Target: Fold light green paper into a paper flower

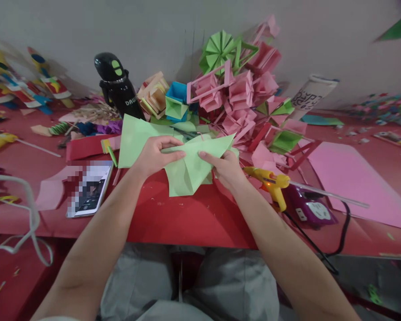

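Between my hands, above the red tabletop (194, 223), I hold a light green sheet of paper (195, 165) with folds and creases in it. My left hand (158, 154) pinches its left edge between thumb and fingers. On the other side my right hand (225, 167) grips it, thumb on top and fingers partly hidden behind. Another green sheet (135, 138) lies behind my left hand. To the right of my right hand rests a yellow glue gun (270, 180) with a glue stick in its back and a small orange light.
Pink folded-paper pieces (237, 89) pile against the wall. A black bottle (118, 84) stands at back left. A phone (92, 189) lies left, near a white cable (33, 214). A purple power block (309, 207) and pink sheet (361, 183) lie right.
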`<state>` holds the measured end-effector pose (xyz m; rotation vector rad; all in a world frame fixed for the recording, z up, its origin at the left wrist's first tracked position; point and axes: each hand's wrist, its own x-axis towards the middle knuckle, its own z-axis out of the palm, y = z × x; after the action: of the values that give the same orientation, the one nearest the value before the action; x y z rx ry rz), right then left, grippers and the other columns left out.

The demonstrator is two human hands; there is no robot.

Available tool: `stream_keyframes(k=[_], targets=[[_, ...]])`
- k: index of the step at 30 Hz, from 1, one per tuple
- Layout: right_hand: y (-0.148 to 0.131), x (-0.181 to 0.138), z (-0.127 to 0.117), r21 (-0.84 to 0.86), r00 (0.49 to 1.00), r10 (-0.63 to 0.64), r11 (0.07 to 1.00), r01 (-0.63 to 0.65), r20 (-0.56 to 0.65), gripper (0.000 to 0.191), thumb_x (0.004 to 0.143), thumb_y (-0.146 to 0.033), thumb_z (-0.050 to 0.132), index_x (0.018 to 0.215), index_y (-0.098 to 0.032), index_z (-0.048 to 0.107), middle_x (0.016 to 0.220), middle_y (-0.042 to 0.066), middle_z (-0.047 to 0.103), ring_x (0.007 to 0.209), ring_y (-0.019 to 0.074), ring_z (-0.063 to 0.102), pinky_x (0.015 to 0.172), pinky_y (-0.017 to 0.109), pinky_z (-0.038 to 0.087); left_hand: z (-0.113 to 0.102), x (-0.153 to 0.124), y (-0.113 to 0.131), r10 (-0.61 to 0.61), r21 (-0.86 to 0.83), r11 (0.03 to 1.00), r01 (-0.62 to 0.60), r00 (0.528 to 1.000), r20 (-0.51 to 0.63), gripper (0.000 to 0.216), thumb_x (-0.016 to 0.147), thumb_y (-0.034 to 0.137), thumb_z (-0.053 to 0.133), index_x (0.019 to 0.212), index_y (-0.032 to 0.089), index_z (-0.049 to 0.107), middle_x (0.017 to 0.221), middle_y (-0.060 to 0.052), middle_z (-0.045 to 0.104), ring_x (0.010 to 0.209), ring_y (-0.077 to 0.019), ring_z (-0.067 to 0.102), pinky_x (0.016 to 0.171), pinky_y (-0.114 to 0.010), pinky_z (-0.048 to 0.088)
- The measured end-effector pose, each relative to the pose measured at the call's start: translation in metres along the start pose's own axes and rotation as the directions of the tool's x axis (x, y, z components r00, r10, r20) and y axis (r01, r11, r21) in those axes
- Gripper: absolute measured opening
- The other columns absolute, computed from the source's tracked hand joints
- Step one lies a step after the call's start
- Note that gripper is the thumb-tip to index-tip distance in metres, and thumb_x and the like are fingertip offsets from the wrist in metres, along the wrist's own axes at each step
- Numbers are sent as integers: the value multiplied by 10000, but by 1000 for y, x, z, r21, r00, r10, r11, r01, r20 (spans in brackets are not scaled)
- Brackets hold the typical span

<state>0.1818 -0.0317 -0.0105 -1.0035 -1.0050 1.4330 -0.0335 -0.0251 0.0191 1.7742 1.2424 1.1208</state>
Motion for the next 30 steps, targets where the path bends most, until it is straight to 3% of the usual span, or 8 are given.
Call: stream_keyframes(k=[14,23,30], targets=[[4,1,-1,-30,997,-78,997,78,-20,409,635,-464,906,916,-198,774,1053,94,792,997,289,736,898,433,603,4,0,-2,10,58,998,-10,1000,12,335,701,439,841,928,207,758,957,-44,765,962,-259,704,833,-358,577],[2,-1,2,-40,997,-69,997,68,-43,396,649,-491,892,900,-220,750,1074,92,789,1060,315,729,868,430,614,9,-1,1,-36,20,999,35,999,40,356,725,446,822,987,212,760,961,-42,769,918,-249,712,772,-342,590],[4,0,3,-19,995,-93,996,92,-45,399,656,-490,892,915,-217,760,1087,97,787,1068,321,732,907,456,609,11,-2,2,-38,-14,999,39,997,61,281,785,465,769,887,204,758,882,-35,758,815,-209,690,695,-293,546]])
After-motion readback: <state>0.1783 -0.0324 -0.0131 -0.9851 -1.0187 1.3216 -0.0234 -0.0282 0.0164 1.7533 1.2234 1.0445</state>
